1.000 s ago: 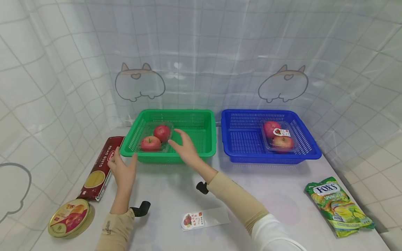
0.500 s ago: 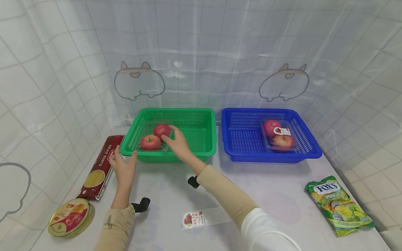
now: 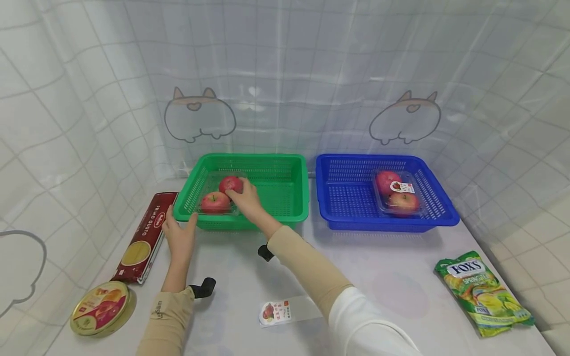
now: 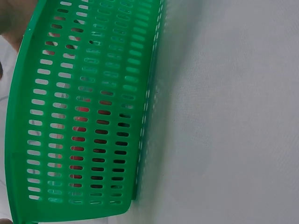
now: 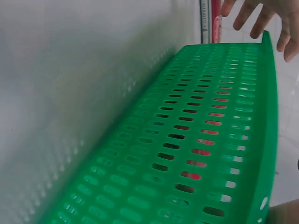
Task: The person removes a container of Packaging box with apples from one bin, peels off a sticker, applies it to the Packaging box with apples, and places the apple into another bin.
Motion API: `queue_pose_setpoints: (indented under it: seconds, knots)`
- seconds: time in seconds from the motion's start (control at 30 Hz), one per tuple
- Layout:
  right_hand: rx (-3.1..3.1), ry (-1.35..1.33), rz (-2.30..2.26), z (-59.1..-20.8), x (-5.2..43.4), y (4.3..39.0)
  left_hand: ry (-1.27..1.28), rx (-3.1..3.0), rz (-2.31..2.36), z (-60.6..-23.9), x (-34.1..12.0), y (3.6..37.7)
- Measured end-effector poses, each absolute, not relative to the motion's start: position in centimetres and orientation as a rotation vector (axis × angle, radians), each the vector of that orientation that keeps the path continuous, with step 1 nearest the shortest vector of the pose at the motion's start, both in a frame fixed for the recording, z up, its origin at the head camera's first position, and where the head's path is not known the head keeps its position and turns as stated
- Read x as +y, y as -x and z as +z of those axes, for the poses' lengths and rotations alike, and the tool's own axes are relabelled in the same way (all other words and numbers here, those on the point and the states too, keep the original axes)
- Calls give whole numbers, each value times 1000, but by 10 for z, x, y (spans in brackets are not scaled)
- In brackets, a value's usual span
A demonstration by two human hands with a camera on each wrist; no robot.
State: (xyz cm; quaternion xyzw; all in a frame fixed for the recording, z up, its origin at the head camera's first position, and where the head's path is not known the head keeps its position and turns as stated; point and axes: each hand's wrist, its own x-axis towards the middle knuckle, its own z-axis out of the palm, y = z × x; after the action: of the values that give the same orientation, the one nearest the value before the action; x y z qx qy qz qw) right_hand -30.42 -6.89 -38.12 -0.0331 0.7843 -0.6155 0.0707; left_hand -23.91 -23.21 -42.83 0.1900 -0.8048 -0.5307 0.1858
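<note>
Inside the green basket (image 3: 289, 219) lies a clear plastic box (image 3: 200, 200) with two red apples, one apple (image 3: 215, 202) in front and one apple (image 3: 230, 184) behind it. My right hand (image 3: 248, 200) reaches over the basket's front rim, thumb and fingers spread at the box's right side, overlapping the rear apple. Spread fingers of my left hand (image 3: 180, 237) are right at the basket's front left corner; the right wrist view shows this left hand (image 5: 268, 21) beyond the rim. In the left wrist view part of the right hand (image 4: 16, 21) appears past the basket wall.
A blue basket (image 3: 343, 220) on the right holds another clear box of apples (image 3: 403, 200) with a label. A red pasta pack (image 3: 144, 237) and a round tin (image 3: 100, 307) lie left. A labelled strip (image 3: 285, 311) lies in front; a green candy bag (image 3: 483, 294) lies right.
My right hand has moved left, from beside the apple box to over its right edge and rear apple. The left hand has shifted slightly right at the basket corner. The box has stayed in place.
</note>
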Motion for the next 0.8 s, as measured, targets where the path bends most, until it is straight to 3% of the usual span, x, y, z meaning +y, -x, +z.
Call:
queue_pose_setpoints:
  seconds: [0.8]
  knots:
    - [2152,-123,-1774,-401,-83,325,-519,-2279,-1513,-433,-233,235]
